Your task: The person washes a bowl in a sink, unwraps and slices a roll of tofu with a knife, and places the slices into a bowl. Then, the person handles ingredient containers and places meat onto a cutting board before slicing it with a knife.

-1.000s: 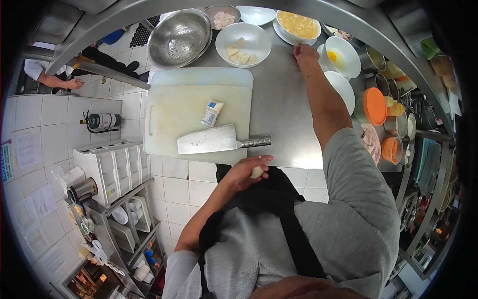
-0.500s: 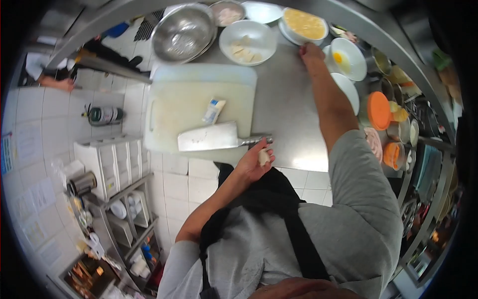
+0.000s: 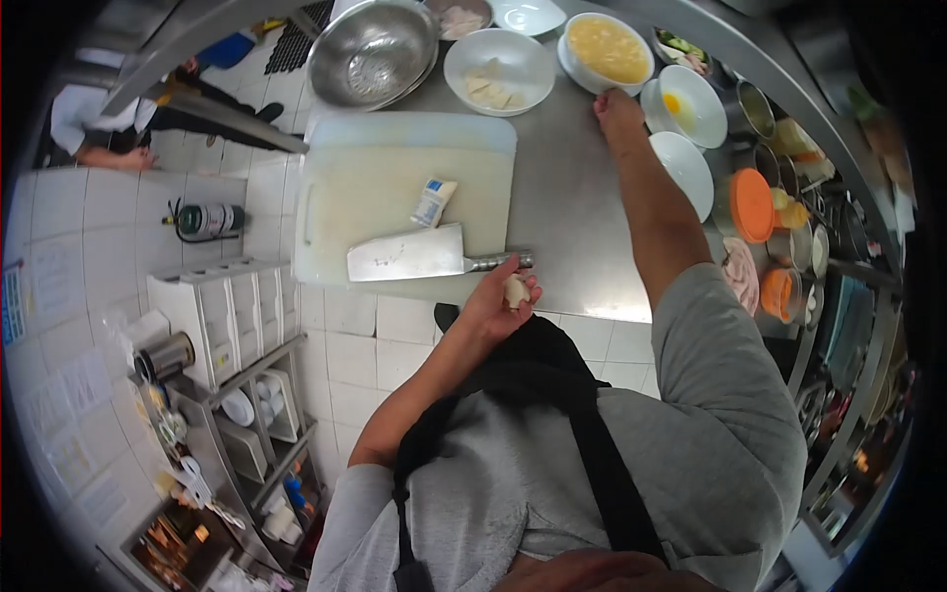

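My left hand [image 3: 501, 295] is closed round a small pale piece [image 3: 516, 290] at the counter's front edge, close to the handle of a cleaver [image 3: 406, 255]. The cleaver lies on the white cutting board [image 3: 345, 202], below a small white and blue packet [image 3: 434, 202]. My right hand [image 3: 619, 111] reaches to the back of the counter, its fingers closed at the rim of a plate under a bowl of yellow liquid [image 3: 609, 51]. A bowl with a yolk [image 3: 684, 107] stands to its right. A bowl of pale pieces [image 3: 500, 74] is to its left.
Metal bowls [image 3: 373, 54] stand at the back left. An orange-lidded container [image 3: 751, 205], pink meat [image 3: 739, 275] and an empty white bowl [image 3: 681, 176] line the right side. Another person's arm [image 3: 116, 158] shows at far left, above a fire extinguisher [image 3: 205, 221].
My left hand has moved up toward the cleaver's handle, with the pale piece in it. My right hand stays by the bowl of yellow liquid. The view has shifted a little.
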`<state>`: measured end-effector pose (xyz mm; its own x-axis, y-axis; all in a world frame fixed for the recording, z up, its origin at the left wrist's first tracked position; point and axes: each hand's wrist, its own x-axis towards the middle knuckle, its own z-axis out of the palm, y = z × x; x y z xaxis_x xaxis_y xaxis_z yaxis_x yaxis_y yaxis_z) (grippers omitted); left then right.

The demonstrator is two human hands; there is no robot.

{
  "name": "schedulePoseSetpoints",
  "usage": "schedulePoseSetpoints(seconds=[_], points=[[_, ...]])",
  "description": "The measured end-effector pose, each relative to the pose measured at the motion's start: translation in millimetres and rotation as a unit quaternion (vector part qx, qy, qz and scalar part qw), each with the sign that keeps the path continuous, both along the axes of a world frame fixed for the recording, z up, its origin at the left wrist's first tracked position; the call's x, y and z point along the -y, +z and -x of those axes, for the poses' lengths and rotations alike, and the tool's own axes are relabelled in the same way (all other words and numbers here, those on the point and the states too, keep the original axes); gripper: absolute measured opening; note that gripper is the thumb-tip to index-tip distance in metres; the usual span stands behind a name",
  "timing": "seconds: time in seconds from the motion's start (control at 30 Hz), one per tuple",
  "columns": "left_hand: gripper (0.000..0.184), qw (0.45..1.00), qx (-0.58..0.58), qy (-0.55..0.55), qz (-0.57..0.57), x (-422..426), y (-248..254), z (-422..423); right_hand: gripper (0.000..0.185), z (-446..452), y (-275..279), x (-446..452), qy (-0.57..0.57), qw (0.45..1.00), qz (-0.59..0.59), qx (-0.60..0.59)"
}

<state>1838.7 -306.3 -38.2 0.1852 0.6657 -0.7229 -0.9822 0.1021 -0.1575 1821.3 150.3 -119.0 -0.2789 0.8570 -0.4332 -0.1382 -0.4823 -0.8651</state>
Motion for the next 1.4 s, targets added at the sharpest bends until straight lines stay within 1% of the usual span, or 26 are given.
schedulePoseSetpoints(seconds=[0.07,0.1,0.17,0.23,0.3,0.37,0.53,0.6,0.67,0.73,0.8,0.9,0.93,1.07,1.13,1.27,1.33,1.37,1.4], points=[[0.034,1.0,-0.003,-0.004,0.004,3.4,-0.4,7.4,0.017,-1.1,22.9,28.8,-0.084,0.994,0.068,0.009],[0.036,1.0,-0.004,0.003,0.012,5.7,0.1,11.1,0.017,-0.1,29.0,41.7,-0.093,0.993,0.066,0.006],[0.037,1.0,-0.008,-0.01,0.006,10.0,4.5,21.0,0.015,-0.6,32.7,60.7,-0.142,0.984,0.095,0.05],[0.037,1.0,-0.011,-0.022,-0.001,12.8,5.1,29.2,0.015,-3.8,33.5,76.7,-0.152,0.982,0.096,0.05],[0.033,0.999,-0.031,-0.042,-0.006,15.9,2.4,35.1,0.015,-8.3,37.0,97.5,-0.179,0.972,0.137,0.074],[0.033,0.997,-0.042,-0.059,-0.009,14.9,5.1,34.5,0.013,-24.0,37.5,116.9,-0.183,0.973,0.119,0.069],[0.032,0.992,-0.074,-0.088,-0.044,33.2,1.5,45.8,0.01,-46.6,46.2,172.3,-0.198,0.969,0.124,0.083],[0.031,0.988,-0.114,-0.094,-0.039,39.7,4.4,43.2,0.009,-57.6,43.6,186.0,-0.206,0.968,0.118,0.078],[0.03,0.988,-0.115,-0.097,-0.046,53.8,8.0,47.0,0.009,-66.5,42.5,204.4,-0.212,0.968,0.114,0.073],[0.03,0.987,-0.122,-0.088,-0.051,68.2,13.3,51.0,0.008,-66.5,42.6,219.6,-0.213,0.965,0.119,0.099],[0.031,0.982,-0.141,-0.1,-0.072,89.7,20.9,55.9,0.008,-73.2,31.6,229.1,-0.198,0.968,0.122,0.093],[0.035,0.98,-0.173,-0.096,-0.037,132.7,27.1,67.4,0.009,-84.5,30.0,245.9,-0.189,0.969,0.129,0.097],[0.037,0.979,-0.177,-0.089,-0.045,149.8,30.4,72.2,0.009,-88.6,31.0,251.9,-0.195,0.966,0.133,0.103],[0.039,0.983,-0.166,-0.072,-0.045,227.5,10.2,91.7,0.008,-106.0,29.8,269.5,-0.199,0.965,0.137,0.101],[0.04,0.984,-0.175,-0.044,-0.008,266.4,-1.2,98.9,0.008,-116.6,36.0,279.5,-0.183,0.966,0.144,0.111],[0.034,0.984,-0.176,-0.005,0.039,333.9,-18.2,107.4,0.007,-142.6,39.4,301.9,-0.206,0.961,0.126,0.133],[0.032,0.983,-0.171,0.01,0.071,360.9,-24.4,110.7,0.008,-153.9,42.5,309.3,-0.182,0.965,0.135,0.131],[0.032,0.981,-0.174,0.015,0.081,373.0,-26.2,112.2,0.008,-162.7,44.6,314.7,-0.191,0.963,0.137,0.133],[0.03,0.983,-0.166,0.025,0.074,383.8,-28.7,113.9,0.008,-169.6,46.5,320.9,-0.174,0.967,0.136,0.127]])
